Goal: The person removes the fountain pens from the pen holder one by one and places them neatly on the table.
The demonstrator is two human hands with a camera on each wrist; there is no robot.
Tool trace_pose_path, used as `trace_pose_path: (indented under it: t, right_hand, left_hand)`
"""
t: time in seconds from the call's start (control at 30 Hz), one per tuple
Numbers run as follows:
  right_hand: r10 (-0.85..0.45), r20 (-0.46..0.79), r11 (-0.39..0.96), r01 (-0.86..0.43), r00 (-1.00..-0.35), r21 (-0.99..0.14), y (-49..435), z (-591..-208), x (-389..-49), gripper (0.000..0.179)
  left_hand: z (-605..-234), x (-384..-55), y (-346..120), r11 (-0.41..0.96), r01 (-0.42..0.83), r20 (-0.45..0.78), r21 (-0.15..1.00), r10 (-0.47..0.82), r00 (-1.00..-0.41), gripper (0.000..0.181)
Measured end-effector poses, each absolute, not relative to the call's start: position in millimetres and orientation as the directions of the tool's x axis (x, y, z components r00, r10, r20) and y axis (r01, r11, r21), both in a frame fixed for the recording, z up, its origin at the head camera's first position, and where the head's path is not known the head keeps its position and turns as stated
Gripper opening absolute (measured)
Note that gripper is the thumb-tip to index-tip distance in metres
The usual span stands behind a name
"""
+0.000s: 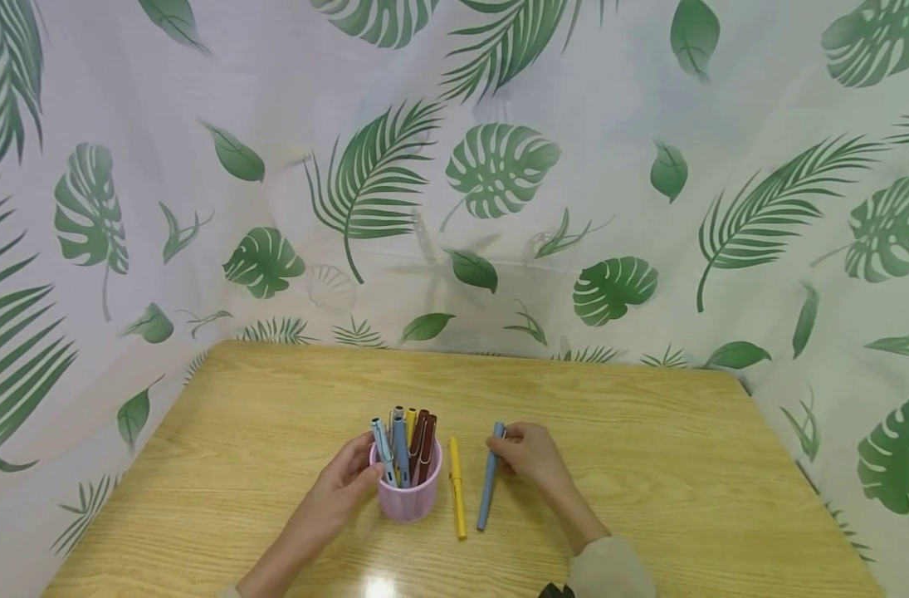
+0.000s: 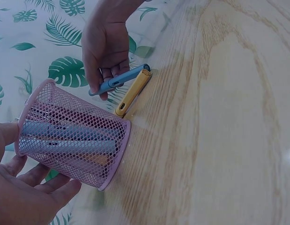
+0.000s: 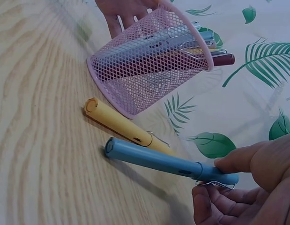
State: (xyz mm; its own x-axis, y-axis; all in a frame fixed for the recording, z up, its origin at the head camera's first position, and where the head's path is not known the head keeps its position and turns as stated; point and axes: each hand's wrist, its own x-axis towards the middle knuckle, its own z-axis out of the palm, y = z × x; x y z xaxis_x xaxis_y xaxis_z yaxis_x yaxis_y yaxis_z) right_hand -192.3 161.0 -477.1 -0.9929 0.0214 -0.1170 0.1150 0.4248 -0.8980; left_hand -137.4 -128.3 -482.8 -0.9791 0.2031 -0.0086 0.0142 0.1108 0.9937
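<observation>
A pink mesh pen holder [image 1: 408, 503] stands upright on the table, with several pens [image 1: 403, 444] in light blue, blue, yellow and dark red leaning inside. My left hand [image 1: 342, 488] holds its left side, thumb near the rim and fingers around the wall. My right hand [image 1: 532, 457] pinches a blue pen [image 3: 154, 160] by its clipped cap between thumb and fingers. The pen's other end points toward the table's near side, at or just above the surface. Between the holder and the blue pen lies a yellow pen [image 1: 457, 490] on the table.
The wooden table [image 1: 648, 448] reaches back to a white cloth backdrop [image 1: 514, 266] printed with green leaves, which also hangs along both sides. A small dark object [image 1: 555, 590] shows at the bottom edge beside the right sleeve [image 1: 611, 570].
</observation>
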Motion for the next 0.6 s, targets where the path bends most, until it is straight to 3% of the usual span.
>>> trace_pose_path:
  t: [0.6]
  right_hand:
    - [0.008,-0.093,0.473,0.086,-0.996,-0.877,143,-487,-194,0.021]
  left_hand:
    - [-483,-136,-128,0.079,0.015,-0.001,0.997,0.2,-0.98,0.064]
